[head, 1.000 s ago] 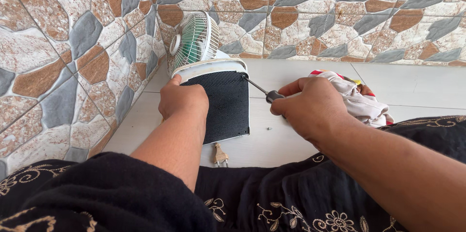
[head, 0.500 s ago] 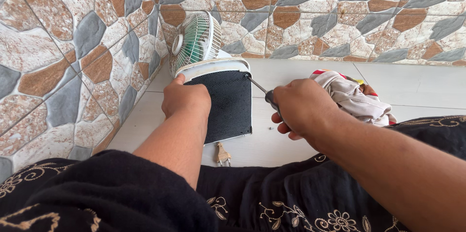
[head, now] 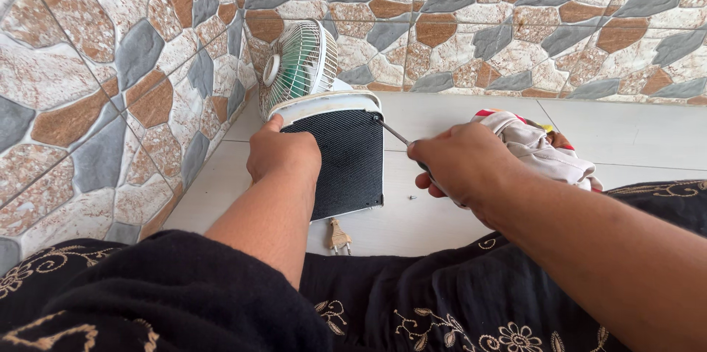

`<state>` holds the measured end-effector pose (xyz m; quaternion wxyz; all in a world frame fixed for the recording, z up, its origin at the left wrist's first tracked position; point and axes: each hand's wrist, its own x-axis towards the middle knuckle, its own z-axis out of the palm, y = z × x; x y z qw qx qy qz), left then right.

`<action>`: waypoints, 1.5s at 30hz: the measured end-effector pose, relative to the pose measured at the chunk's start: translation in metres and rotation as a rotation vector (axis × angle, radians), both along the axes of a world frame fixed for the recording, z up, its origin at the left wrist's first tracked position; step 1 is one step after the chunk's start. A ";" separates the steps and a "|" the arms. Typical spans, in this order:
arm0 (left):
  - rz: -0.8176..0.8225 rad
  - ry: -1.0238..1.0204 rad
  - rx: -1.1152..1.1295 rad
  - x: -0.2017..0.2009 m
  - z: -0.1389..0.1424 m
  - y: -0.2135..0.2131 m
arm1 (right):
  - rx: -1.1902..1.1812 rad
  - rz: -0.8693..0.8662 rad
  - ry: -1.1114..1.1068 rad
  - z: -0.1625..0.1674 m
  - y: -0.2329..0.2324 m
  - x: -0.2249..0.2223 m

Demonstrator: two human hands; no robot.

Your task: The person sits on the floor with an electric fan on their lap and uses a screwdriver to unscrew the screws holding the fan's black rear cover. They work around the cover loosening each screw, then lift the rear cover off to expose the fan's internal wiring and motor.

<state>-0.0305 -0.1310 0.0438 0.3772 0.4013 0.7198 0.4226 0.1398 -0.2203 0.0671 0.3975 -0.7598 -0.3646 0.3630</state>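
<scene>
On a white tiled floor (head: 633,135) by a stone-pattern wall (head: 96,87), the left hand (head: 283,157) presses flat on the small fan (head: 331,131) while the right hand (head: 460,164) grips a screwdriver (head: 394,133) touching its side.

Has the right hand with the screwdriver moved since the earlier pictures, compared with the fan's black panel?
Yes, slightly. The right hand has drawn back toward the person, off the black panel, while the screwdriver tip stays at the panel's upper right edge.
</scene>
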 end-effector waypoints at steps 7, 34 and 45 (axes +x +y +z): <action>-0.009 0.034 0.016 -0.001 -0.004 0.007 | -0.074 -0.052 0.078 -0.004 0.000 0.004; -0.002 0.010 0.029 -0.005 -0.010 0.010 | -0.043 0.015 0.101 0.007 -0.007 -0.004; -0.019 -0.022 0.014 -0.007 -0.006 0.003 | 0.099 0.005 0.109 -0.003 -0.005 0.006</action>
